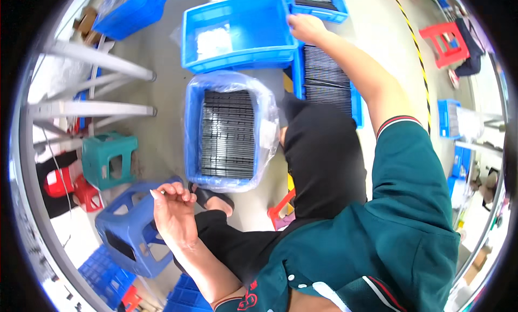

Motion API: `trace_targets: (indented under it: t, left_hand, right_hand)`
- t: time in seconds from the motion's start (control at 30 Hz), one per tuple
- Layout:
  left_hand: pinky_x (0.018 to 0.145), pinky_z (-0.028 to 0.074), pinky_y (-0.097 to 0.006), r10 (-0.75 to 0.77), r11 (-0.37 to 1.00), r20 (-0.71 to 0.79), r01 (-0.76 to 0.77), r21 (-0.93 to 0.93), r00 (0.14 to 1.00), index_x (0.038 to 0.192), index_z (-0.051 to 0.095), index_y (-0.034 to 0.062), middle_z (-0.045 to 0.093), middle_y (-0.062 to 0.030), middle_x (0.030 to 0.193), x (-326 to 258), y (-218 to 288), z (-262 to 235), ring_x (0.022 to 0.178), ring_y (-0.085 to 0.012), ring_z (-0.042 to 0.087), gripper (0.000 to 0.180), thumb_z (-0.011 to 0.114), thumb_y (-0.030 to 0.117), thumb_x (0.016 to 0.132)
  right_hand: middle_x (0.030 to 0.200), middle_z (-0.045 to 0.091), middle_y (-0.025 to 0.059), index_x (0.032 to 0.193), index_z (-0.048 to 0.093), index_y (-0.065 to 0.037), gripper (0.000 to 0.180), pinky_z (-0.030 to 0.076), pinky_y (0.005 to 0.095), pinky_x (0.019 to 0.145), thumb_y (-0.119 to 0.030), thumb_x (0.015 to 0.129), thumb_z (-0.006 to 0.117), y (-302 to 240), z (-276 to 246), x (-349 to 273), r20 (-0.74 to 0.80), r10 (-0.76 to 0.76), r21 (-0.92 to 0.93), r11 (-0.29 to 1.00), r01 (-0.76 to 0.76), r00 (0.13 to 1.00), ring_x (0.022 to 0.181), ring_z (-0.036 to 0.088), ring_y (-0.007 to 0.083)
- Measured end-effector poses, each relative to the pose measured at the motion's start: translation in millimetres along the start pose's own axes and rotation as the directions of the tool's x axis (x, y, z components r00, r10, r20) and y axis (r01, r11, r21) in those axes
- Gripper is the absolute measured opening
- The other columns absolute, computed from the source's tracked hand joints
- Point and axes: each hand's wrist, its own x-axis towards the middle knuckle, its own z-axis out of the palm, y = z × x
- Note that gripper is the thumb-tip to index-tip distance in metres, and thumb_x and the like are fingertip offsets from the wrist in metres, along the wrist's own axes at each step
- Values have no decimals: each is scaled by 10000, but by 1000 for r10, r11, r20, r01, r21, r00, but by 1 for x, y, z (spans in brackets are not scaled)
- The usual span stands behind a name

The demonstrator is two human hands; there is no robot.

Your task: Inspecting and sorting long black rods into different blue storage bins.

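Note:
My right hand (306,28) reaches far forward, its fingers closed at the right rim of a blue plastic crate (237,58). That crate is tilted; its inside is bare except for a bright white patch that I cannot make out. My left hand (177,215) is raised beside my left knee, palm up, fingers loosely bent and apart, with nothing in it. Between the hands stands a blue crate lined with a clear plastic bag (267,131). Rows of thin dark flat pieces (227,134) fill it.
Another blue crate (356,107) with dark flat pieces stands by my right leg, and more crates (337,15) lie beyond. At left are a blue stool (143,252), a green stool (108,174) and white table legs (102,61). A person sits near a red stool (448,50) at far right.

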Motion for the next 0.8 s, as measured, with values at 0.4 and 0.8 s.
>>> trace_targets:
  t: [0.4, 0.8]
  left_hand:
    - [675, 404, -285, -248, 913, -252, 312, 263, 936, 836, 514, 106, 520, -12, 805, 61, -58, -6, 725, -140, 477, 325, 476, 415, 931]
    - [636, 434, -276, -226, 861, -423, 383, 334, 878, 813, 517, 92, 546, -28, 772, 86, -74, -19, 693, -143, 514, 350, 470, 417, 935]
  right_hand:
    - [1095, 552, 145, 1066, 553, -18, 370, 481, 388, 835, -94, 706, 598, 102, 147, -209, 400, 365, -144, 931, -336, 841, 1041, 534, 285]
    - [912, 538, 111, 946, 527, -46, 177, 534, 355, 576, -111, 781, 531, 117, 212, -187, 254, 217, -226, 961, -160, 943, 790, 586, 267]
